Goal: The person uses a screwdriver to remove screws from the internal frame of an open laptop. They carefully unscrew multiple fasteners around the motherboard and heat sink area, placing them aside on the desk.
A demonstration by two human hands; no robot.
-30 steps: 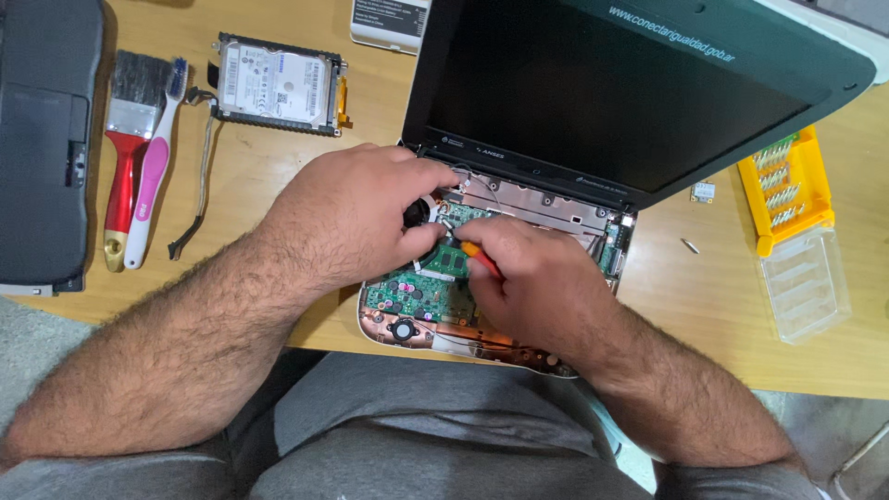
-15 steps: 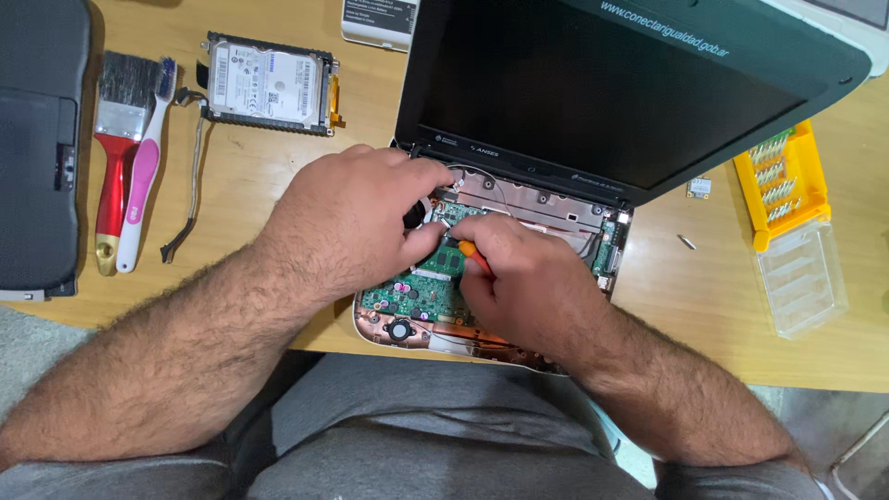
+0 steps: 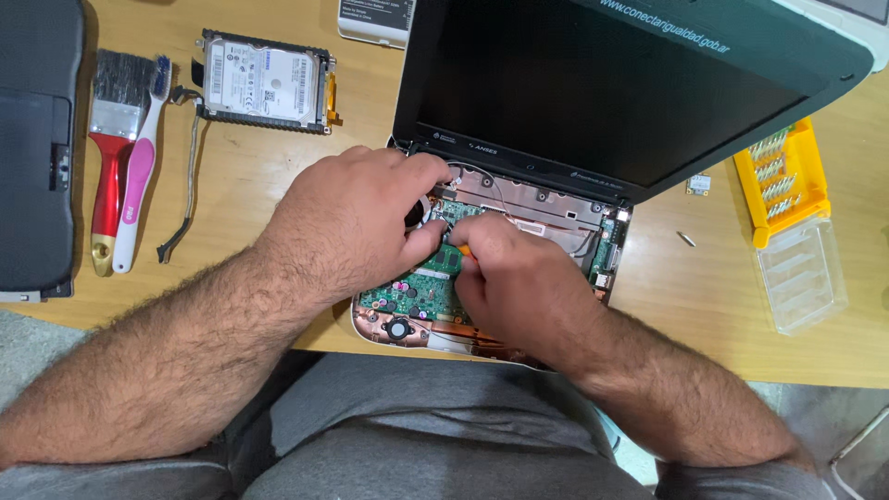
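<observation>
Both hands have been shifted slightly toward the hinge. Orange-handled screwdriver (image 3: 466, 250) is gripped by the closed right hand (image 3: 519, 287), pointing up-left onto the circuit board (image 3: 417, 294). Left hand (image 3: 356, 222) fingers curled shut, touching the tip; both equally near.

My left hand (image 3: 356, 222) arches palm-down with its fingers curled, while my right hand (image 3: 523, 287) is closed in a fist just beside it, fingertips nearly meeting, both forearms bare.
</observation>
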